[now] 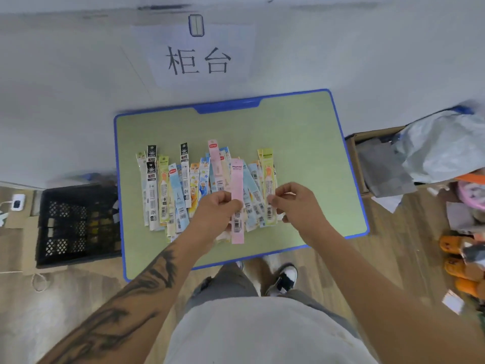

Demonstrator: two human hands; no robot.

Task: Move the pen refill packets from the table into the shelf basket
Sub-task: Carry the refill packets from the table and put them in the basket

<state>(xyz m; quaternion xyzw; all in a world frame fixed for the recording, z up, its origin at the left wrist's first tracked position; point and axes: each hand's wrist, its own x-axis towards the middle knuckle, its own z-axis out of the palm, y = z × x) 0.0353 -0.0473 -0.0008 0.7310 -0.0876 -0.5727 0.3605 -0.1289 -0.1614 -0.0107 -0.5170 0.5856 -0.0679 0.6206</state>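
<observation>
Several long pen refill packets (183,185) lie side by side across a green table with a blue rim (301,132). My left hand (217,208) grips a pink packet (237,179), held upright above the row, possibly with more packets beneath it. My right hand (294,200) pinches the lower part of a yellow-green packet (269,179) at the right end of the row. A black plastic basket (76,224) sits on the floor to the left of the table.
A paper sign (196,59) hangs on the wall behind the table. A cardboard box (367,158) with bags stands to the right, orange slippers (456,258) lie further right, and my feet (283,279) are under the table's near edge.
</observation>
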